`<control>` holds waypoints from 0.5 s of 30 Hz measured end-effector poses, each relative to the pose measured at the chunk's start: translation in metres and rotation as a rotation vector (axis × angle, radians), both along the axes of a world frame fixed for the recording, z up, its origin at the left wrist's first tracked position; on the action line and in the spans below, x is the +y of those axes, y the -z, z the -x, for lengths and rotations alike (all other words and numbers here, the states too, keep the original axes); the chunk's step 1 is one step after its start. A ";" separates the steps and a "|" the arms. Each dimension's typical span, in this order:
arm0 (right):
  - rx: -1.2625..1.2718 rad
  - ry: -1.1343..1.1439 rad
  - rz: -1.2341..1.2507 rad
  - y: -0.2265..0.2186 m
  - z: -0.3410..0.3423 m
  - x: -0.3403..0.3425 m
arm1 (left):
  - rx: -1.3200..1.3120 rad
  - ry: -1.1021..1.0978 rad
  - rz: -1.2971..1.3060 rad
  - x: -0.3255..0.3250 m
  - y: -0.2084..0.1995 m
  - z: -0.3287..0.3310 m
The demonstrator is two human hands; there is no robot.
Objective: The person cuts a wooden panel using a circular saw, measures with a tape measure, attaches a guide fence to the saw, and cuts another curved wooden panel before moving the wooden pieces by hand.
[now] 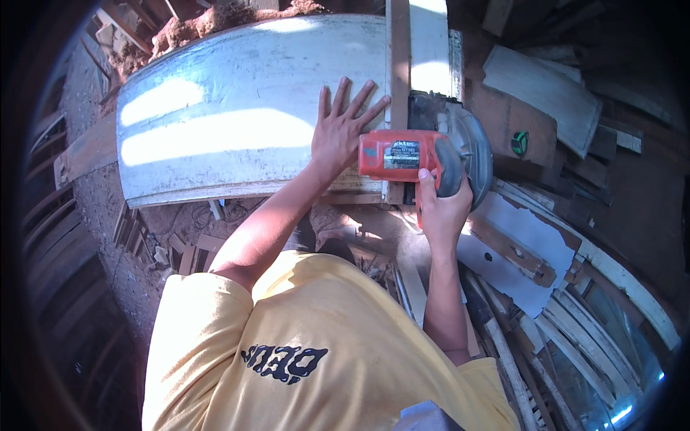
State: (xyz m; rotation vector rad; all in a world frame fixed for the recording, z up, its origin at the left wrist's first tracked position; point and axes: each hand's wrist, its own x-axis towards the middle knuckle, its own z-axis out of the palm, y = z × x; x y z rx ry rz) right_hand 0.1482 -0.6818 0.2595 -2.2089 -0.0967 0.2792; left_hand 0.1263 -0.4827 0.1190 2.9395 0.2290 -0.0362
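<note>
At right panel edge (456, 65), red saw (430, 146)

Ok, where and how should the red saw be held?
The red saw is probably best held by its dark curved handle, from the near side: it arches beside the motor housing, and the right hand wraps its near end.

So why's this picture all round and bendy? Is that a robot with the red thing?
No robot, just a person in a yellow short-sleeved shirt using two bare hands. The camera sits on the person's head, looking down, and its very wide lens bends straight edges. The right hand grips a red circular saw with a round grey guard. The left hand lies flat, fingers spread, on a big white board. A long brown strip lies across that board.
</note>
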 end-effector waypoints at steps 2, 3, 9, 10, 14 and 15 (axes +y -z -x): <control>0.025 0.009 -0.010 0.001 -0.006 0.003 | 0.025 -0.007 0.026 -0.002 -0.007 -0.001; 0.017 0.008 0.001 0.002 -0.009 0.005 | 0.050 -0.011 0.052 -0.003 -0.009 -0.002; 0.048 0.024 -0.043 0.013 -0.029 0.014 | 0.003 -0.028 0.155 0.001 -0.011 0.001; 0.042 0.023 -0.040 0.012 -0.032 0.017 | 0.002 -0.027 0.156 0.001 -0.013 0.000; 0.041 0.014 -0.048 0.013 -0.047 0.026 | 0.054 -0.025 0.116 0.002 -0.015 -0.001; 0.021 0.000 -0.055 0.012 -0.051 0.030 | 0.090 -0.033 0.103 0.003 -0.014 -0.002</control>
